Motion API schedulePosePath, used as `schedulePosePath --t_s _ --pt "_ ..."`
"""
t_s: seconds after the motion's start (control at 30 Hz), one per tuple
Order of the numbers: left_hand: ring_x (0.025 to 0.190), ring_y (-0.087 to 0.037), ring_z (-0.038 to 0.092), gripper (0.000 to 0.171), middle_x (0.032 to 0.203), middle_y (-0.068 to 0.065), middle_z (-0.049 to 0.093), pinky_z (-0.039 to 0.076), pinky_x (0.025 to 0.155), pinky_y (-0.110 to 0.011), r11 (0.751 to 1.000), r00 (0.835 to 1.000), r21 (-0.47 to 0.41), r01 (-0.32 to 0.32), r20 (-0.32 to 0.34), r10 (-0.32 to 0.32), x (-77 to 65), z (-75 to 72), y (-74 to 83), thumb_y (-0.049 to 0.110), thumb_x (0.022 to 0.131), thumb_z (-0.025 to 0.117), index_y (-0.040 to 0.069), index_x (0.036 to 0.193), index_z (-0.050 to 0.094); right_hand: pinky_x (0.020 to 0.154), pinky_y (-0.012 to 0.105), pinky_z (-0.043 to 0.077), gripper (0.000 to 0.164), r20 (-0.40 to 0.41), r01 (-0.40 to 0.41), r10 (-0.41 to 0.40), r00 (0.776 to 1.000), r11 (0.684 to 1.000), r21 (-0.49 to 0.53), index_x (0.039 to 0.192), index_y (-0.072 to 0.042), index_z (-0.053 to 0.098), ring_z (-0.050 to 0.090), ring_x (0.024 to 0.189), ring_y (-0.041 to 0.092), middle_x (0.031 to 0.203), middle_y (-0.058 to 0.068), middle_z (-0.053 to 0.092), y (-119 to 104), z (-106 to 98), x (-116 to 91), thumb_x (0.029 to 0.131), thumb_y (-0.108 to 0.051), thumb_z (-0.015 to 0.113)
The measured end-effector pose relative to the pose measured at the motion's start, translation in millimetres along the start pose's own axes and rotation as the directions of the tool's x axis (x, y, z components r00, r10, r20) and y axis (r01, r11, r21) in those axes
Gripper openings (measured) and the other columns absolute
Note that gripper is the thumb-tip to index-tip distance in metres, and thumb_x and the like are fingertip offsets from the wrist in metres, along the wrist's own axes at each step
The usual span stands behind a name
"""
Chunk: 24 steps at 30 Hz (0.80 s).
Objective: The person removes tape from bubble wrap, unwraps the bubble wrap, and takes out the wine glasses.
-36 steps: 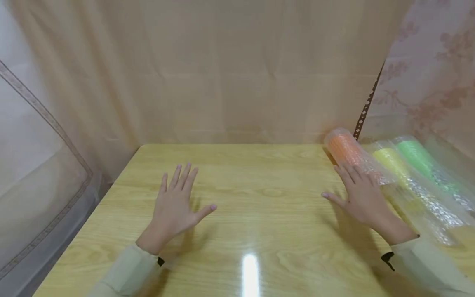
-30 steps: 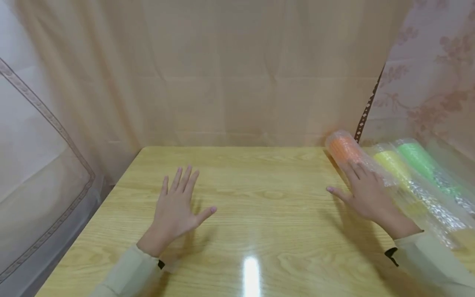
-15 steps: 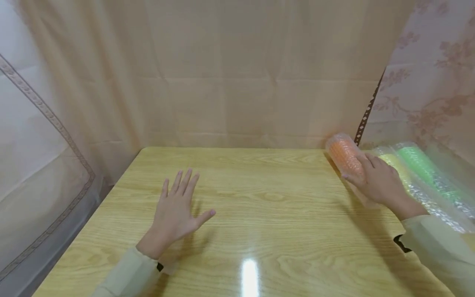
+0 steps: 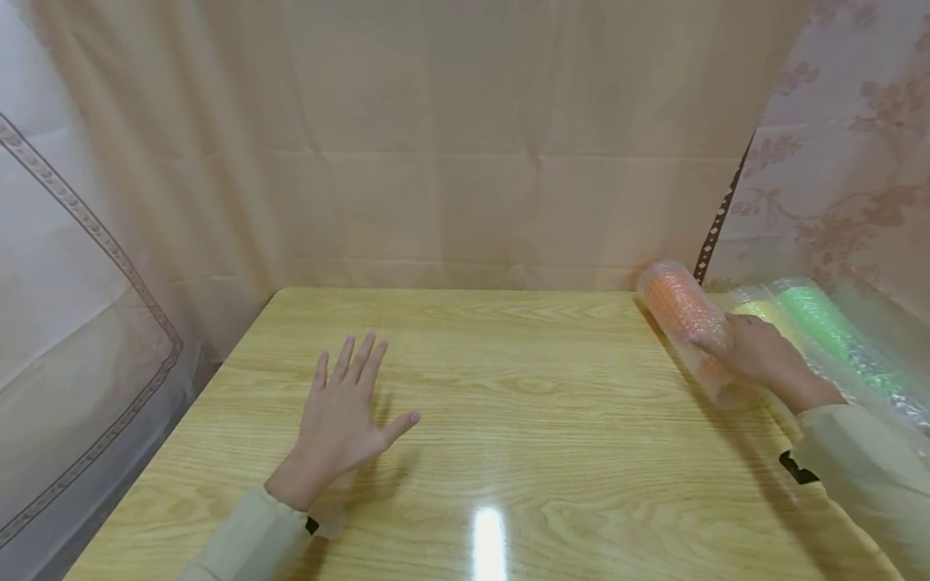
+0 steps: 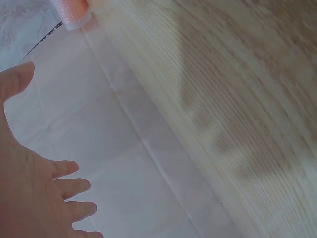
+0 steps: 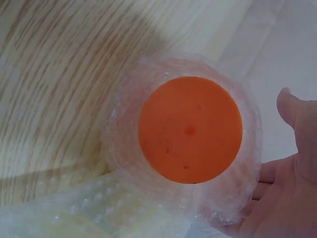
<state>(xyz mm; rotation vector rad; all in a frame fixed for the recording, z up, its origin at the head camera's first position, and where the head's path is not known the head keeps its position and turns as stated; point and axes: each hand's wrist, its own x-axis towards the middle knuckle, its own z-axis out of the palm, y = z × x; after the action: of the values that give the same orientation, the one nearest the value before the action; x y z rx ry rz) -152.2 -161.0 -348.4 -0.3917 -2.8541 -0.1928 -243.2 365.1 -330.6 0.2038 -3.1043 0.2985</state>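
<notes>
An orange cylinder in bubble wrap point(image 4: 679, 303) lies slanting at the table's far right. My right hand point(image 4: 766, 359) grips its near half from the right, the thumb on the left side. In the right wrist view its flat round orange end point(image 6: 190, 131) faces the camera, with clear wrap around it; the fingers of the right hand point(image 6: 290, 198) pass partly out of sight behind the wrap. Whether the cylinder is off the table I cannot tell. My left hand point(image 4: 337, 428) hovers palm down over the left of the table, fingers spread, holding nothing.
Right of the orange cylinder lie a yellow wrapped cylinder point(image 4: 763, 311), partly hidden by the right hand, and a green wrapped cylinder point(image 4: 817, 319). The wooden table point(image 4: 523, 363) meets a beige curtain point(image 4: 465, 161) at the back. Patterned cloth point(image 4: 857, 129) hangs at the right.
My right hand has moved right from spread fingers over the orange cylinder to a grip round it. The cylinder's near end has swung slightly left. The left hand has hardly moved.
</notes>
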Motion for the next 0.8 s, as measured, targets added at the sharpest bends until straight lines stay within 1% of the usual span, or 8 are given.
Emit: schedulePosePath --t_s 0.13,0.23,0.4,0.47,0.53,0.67,0.73,0.8 --pt "0.150 -0.037 0.011 0.102 0.161 -0.013 0.017 0.009 0.119 -0.061 1.000 1.000 0.004 0.003 0.005 -0.003 -0.1 -0.1 -0.3 0.069 0.081 0.055 0.011 0.154 0.015 0.093 0.070 0.037 0.079 0.014 -0.003 0.003 1.000 1.000 -0.001 0.132 0.023 0.036 0.041 0.114 0.063 0.127 0.048 0.041 -0.3 -0.9 0.0 0.100 -0.049 0.038" --pt "0.150 -0.036 0.011 0.102 0.161 -0.012 0.017 0.009 0.119 -0.061 1.000 1.000 0.003 0.006 0.007 -0.006 0.2 -0.8 -0.1 0.069 0.081 0.054 0.011 0.154 0.015 0.093 0.069 0.038 0.079 0.011 -0.021 0.021 1.000 0.999 0.026 0.130 0.024 0.039 0.042 0.113 0.063 0.126 0.048 0.042 -0.5 -4.2 2.1 0.100 -0.049 0.036" --pt "0.150 -0.036 0.011 0.101 0.161 -0.013 0.016 0.008 0.120 -0.061 1.000 1.000 -0.010 0.012 0.018 -0.011 0.5 -2.2 0.3 0.069 0.081 0.054 0.011 0.154 0.015 0.082 0.059 0.048 0.066 -0.016 -0.035 0.037 0.999 0.995 0.091 0.122 0.017 0.051 0.053 0.104 0.057 0.119 0.041 0.054 1.9 -10.6 8.9 0.101 -0.044 0.037" --pt "0.150 -0.037 0.011 0.100 0.162 -0.013 0.016 0.007 0.120 -0.060 1.000 0.999 -0.021 0.014 0.031 -0.013 0.6 -2.2 0.7 0.068 0.082 0.054 0.011 0.154 0.015 0.077 0.055 0.050 0.057 -0.034 -0.028 0.031 0.999 0.995 0.100 0.117 0.015 0.056 0.055 0.100 0.054 0.114 0.039 0.057 3.5 -13.2 12.1 0.101 -0.037 0.040" --pt "0.150 -0.038 0.012 0.099 0.161 -0.015 0.017 0.009 0.119 -0.061 0.999 0.999 -0.049 0.014 0.039 -0.012 0.9 -1.8 1.2 0.067 0.082 0.055 0.010 0.154 0.017 0.073 0.053 0.051 0.049 -0.048 -0.024 0.029 0.998 0.995 0.101 0.112 0.015 0.059 0.057 0.095 0.052 0.109 0.037 0.060 5.0 -15.6 15.3 0.100 -0.030 0.044" --pt "0.148 -0.040 0.017 0.095 0.159 -0.017 0.022 0.014 0.117 -0.064 0.988 0.997 -0.152 0.027 0.079 -0.015 3.2 -1.0 3.9 0.064 0.084 0.056 0.008 0.152 0.022 0.071 0.052 0.050 0.032 -0.072 -0.014 0.022 0.997 0.995 0.101 0.102 0.013 0.063 0.060 0.087 0.046 0.097 0.033 0.064 9.0 -18.8 21.0 0.095 -0.017 0.054" --pt "0.147 -0.040 0.019 0.093 0.158 -0.018 0.025 0.016 0.116 -0.065 0.978 0.995 -0.206 0.037 0.102 -0.016 4.8 -0.5 5.6 0.063 0.084 0.057 0.007 0.151 0.025 0.070 0.051 0.050 0.027 -0.077 -0.019 0.027 0.997 0.995 0.103 0.098 0.010 0.065 0.060 0.084 0.042 0.093 0.030 0.065 11.0 -19.4 22.5 0.092 -0.015 0.057" --pt "0.147 -0.040 0.020 0.092 0.158 -0.017 0.025 0.015 0.117 -0.064 0.970 0.991 -0.237 0.051 0.132 -0.020 6.6 -0.3 7.3 0.064 0.085 0.056 0.007 0.151 0.025 0.068 0.048 0.050 0.025 -0.071 -0.034 0.042 0.997 0.993 0.109 0.097 0.008 0.066 0.060 0.083 0.040 0.091 0.028 0.066 12.9 -19.7 23.1 0.090 -0.015 0.059"
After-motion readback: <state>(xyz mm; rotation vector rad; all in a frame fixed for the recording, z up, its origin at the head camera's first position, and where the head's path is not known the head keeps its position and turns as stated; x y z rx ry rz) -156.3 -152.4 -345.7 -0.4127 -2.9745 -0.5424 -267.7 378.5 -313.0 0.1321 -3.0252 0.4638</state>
